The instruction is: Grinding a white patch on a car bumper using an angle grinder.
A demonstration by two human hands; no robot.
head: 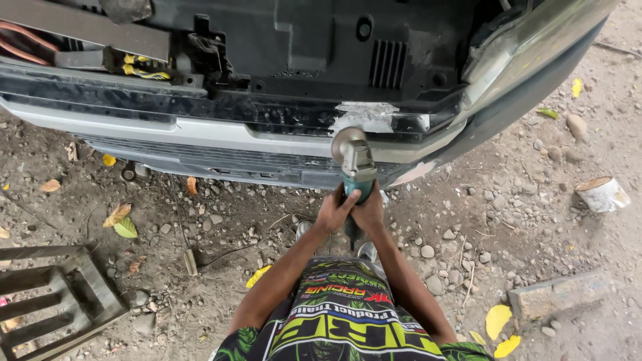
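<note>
Angle grinder is gripped two-handed: left hand and right hand both clenched round its teal body. Disc is held against the car's front bumper, at its right end, just below a sanded grey filler patch. Gravel ground underneath.

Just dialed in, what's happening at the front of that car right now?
A person stands over the gravel ground holding a teal angle grinder in both hands, left hand and right hand wrapped around its body. Its sanding disc sits at a pale, filler-like patch on the car's front bumper. Whether the disc is spinning cannot be told. A wooden crate lies at lower left, a small can at right.
</note>
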